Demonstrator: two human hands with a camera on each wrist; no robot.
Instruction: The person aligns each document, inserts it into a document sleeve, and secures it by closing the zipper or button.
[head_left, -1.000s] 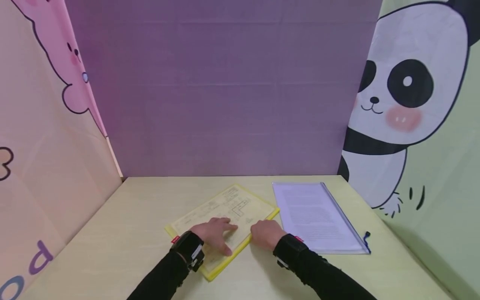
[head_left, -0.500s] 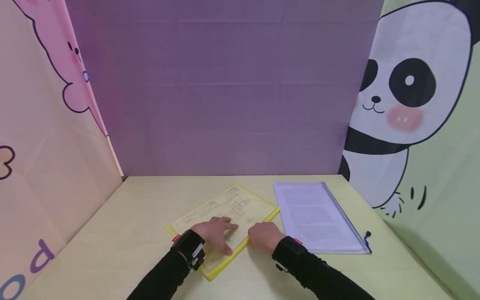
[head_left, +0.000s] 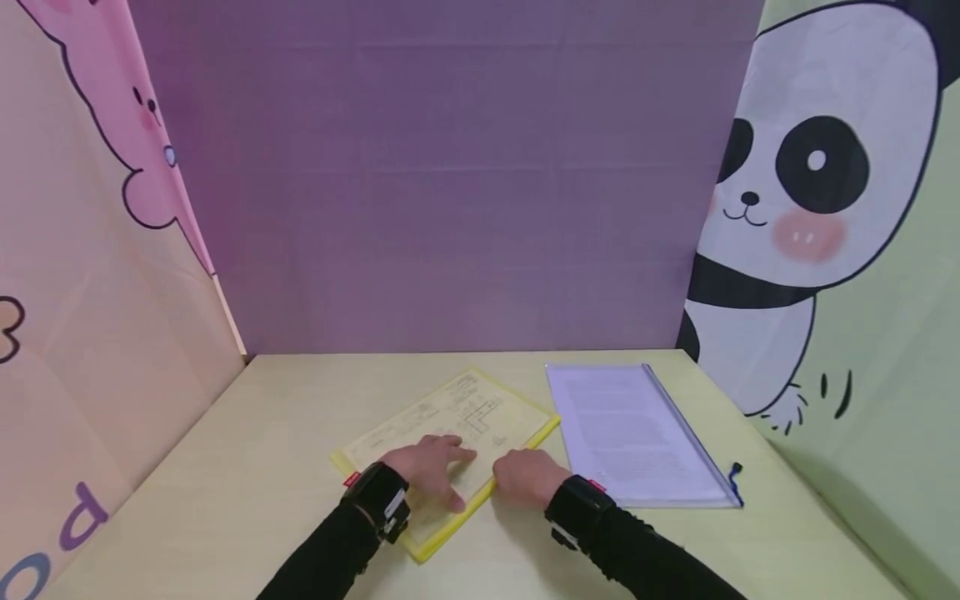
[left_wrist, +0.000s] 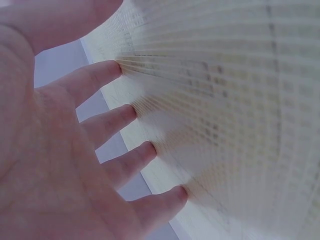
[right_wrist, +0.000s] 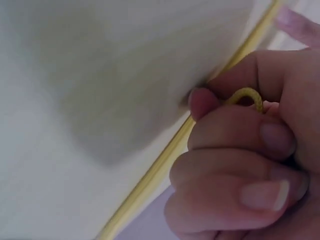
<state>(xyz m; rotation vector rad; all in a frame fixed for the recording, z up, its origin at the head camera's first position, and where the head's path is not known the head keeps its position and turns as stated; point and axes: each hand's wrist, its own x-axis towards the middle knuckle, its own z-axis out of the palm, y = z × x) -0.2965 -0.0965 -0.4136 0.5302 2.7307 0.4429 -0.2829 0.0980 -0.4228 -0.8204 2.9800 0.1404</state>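
A yellow zip folder [head_left: 450, 425] with a printed sheet inside lies slantwise on the pale table [head_left: 262, 433]. My left hand [head_left: 429, 468] lies flat on it, and in the left wrist view its straight fingers [left_wrist: 107, 75] press the folder's face [left_wrist: 230, 100]. My right hand [head_left: 525, 475] is at the folder's near right edge with its fingers curled. In the right wrist view the fingers [right_wrist: 235, 135] pinch a yellow zipper cord [right_wrist: 245, 95] beside the folder's yellow edge [right_wrist: 165, 160].
A clear folder with a blue zip edge [head_left: 630, 433], holding a printed page, lies to the right of the yellow one. Cloth panels wall the table in: purple behind [head_left: 450, 183], pink on the left [head_left: 90, 250], a panda print on the right [head_left: 810, 192].
My right hand has slid a little to the left along the folder's near edge. The left hand and both folders have stayed where they were.
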